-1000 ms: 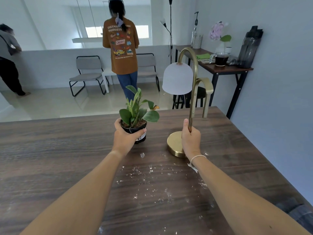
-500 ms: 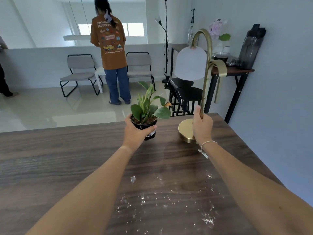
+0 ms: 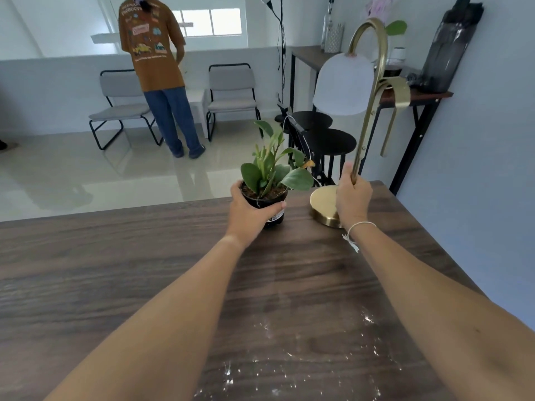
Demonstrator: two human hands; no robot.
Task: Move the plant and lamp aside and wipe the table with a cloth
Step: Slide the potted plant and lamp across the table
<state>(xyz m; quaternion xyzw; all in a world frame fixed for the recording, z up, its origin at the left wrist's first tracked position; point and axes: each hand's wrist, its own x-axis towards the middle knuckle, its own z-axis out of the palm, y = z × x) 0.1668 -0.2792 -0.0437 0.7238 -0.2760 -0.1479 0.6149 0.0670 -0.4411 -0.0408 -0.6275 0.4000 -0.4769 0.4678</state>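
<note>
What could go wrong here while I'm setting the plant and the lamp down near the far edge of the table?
The lamp is tall and top-heavy, and your right hand grips only the low stem, so it may tip. Its base and the plant pot, held by your left hand, sit close to the table's far edge and could slide off. No cloth is visible, so the white crumbs remain.

2 bare forearms, no sleeves — a thin white string bracelet (image 3: 360, 227) circles the right wrist.
</note>
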